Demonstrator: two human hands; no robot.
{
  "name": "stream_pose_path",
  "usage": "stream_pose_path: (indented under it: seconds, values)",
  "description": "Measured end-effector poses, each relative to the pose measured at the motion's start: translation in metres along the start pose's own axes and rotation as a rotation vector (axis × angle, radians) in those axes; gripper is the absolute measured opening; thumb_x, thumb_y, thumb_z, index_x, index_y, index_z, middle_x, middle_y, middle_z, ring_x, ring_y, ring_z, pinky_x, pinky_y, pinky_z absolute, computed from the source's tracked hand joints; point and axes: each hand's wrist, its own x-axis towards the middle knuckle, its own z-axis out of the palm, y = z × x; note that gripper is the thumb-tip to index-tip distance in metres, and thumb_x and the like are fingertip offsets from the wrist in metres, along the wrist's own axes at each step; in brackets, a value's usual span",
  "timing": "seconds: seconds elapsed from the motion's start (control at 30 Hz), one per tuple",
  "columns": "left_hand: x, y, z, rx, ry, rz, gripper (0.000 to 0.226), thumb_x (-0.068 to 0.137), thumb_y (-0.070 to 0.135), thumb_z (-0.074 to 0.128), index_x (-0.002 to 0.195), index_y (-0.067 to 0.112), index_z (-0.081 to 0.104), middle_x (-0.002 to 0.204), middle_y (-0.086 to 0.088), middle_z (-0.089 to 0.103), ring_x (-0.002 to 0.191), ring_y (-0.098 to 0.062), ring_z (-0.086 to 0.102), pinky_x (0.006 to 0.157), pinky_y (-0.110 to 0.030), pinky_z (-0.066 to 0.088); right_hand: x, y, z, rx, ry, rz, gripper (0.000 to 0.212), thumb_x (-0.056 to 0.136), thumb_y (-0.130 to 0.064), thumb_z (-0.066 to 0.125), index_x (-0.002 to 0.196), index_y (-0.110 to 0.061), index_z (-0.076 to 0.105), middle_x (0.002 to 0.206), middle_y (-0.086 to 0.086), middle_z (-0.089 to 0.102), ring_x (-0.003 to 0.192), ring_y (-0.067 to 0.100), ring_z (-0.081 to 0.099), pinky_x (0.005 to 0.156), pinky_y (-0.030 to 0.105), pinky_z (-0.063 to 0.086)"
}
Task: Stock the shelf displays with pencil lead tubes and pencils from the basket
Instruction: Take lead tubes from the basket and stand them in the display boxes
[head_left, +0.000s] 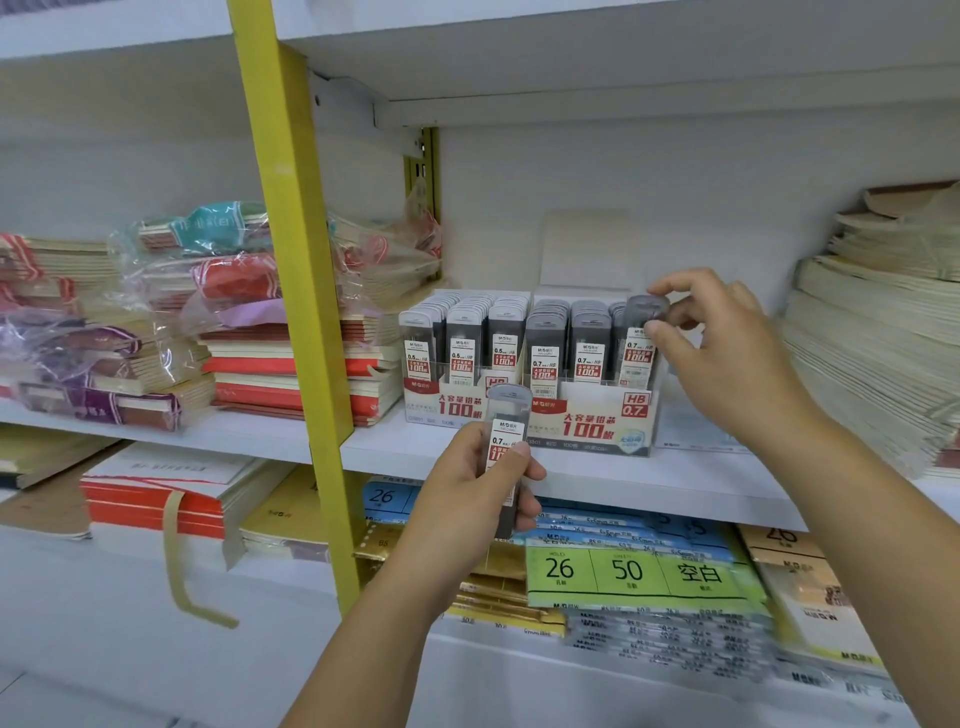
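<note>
- Fingers (680, 283) of our right hand (727, 358) pinch the cap of a 0.7 lead tube (639, 345), thumb below and forefinger above.
- That tube stands upright in the rightmost row of the 0.7 display box (592, 423), near the front edge of the shelf (395, 449), higher than its neighbours.
- Our left hand (467, 486) grips a second tube (506, 431) upright, just in front of that edge, below and left of the row.
- We judge it must go up and rightward with its long axis vertical; our right hand is nearer.
</note>
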Motion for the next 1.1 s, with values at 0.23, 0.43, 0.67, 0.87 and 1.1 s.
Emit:
stream_pose_path:
  seconds: [0.23,0.43,0.67,0.87,1.1]
  values:
    - [-0.003,0.003,0.0,-0.025,0.002,0.038,0.015,0.099,0.027,0.059,0.099,0.015,0.068,0.076,0.001,0.075,0.063,-0.007,0.07,0.056,-0.015,0.052,-0.004,0.003,0.002,-0.407,0.0,-0.064,0.033,0.093,-0.033,0.058,0.125,-0.025,0.063,0.121,0.003,0.055,0.118,0.025,0.03,0.097,0.041,0.027]
    - [-0.007,0.006,0.005,0.006,-0.045,0.092,0.013,0.099,0.028,0.06,0.101,0.019,0.069,0.075,0.005,0.075,0.063,-0.003,0.068,0.056,-0.014,0.051,-0.024,-0.036,0.003,-0.051,-0.055,-0.153,0.027,0.095,-0.029,0.052,0.119,-0.027,0.065,0.107,-0.007,0.064,0.091,-0.001,0.041,0.076,0.006,0.028]
    - [-0.005,0.008,0.012,-0.02,-0.057,0.147,0.008,0.095,0.025,0.065,0.101,0.023,0.071,0.084,0.002,0.077,0.07,-0.006,0.071,0.061,-0.018,0.055,-0.046,-0.063,0.009,0.483,-0.45,0.026,0.025,0.091,-0.021,0.064,0.103,-0.044,0.063,0.091,-0.025,0.071,0.081,-0.006,0.065,0.068,0.007,0.048]
    - [0.003,-0.001,0.006,0.48,0.22,0.392,0.026,0.096,0.041,0.061,0.122,0.044,0.062,0.124,0.034,0.055,0.115,0.02,0.045,0.097,-0.007,0.036,-0.029,-0.06,-0.007,0.633,0.052,0.021,0.025,0.093,-0.017,0.06,0.095,-0.042,0.061,0.09,-0.016,0.07,0.078,0.0,0.066,0.06,0.015,0.051]
    - [0.007,-0.014,0.006,0.825,0.141,0.457,0.057,0.102,0.044,0.049,0.155,0.036,0.03,0.161,0.021,0.027,0.147,0.002,0.018,0.123,-0.028,0.017,-0.019,-0.057,0.008,0.256,0.021,-0.165,0.025,0.095,-0.013,0.059,0.11,-0.033,0.052,0.093,-0.022,0.062,0.084,-0.01,0.058,0.069,0.003,0.042]
